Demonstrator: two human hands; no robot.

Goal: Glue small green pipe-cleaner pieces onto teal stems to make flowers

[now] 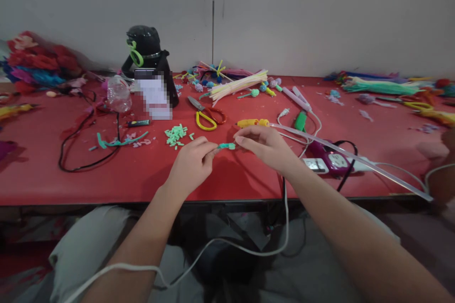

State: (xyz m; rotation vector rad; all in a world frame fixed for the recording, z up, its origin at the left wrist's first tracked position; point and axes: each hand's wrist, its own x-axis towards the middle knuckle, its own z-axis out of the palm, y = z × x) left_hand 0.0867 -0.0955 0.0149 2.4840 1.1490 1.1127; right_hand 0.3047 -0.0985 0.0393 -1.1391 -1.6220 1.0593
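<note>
Between my hands is a small green fuzzy piece, its left end pinched in the fingers of my left hand. My right hand hovers at the piece's right end, thumb and index finger curved close together; whether they grip anything is too small to tell. Just behind my right hand lies a yellow glue gun with a long clear glue stick running out to the right. A pile of short green cut pieces sits on the red table beyond my left hand.
Scissors with yellow and red handles lie behind my hands. A phone leans on a black figure. Pipe cleaners lie at the back, a power strip at right. A white cable crosses my lap.
</note>
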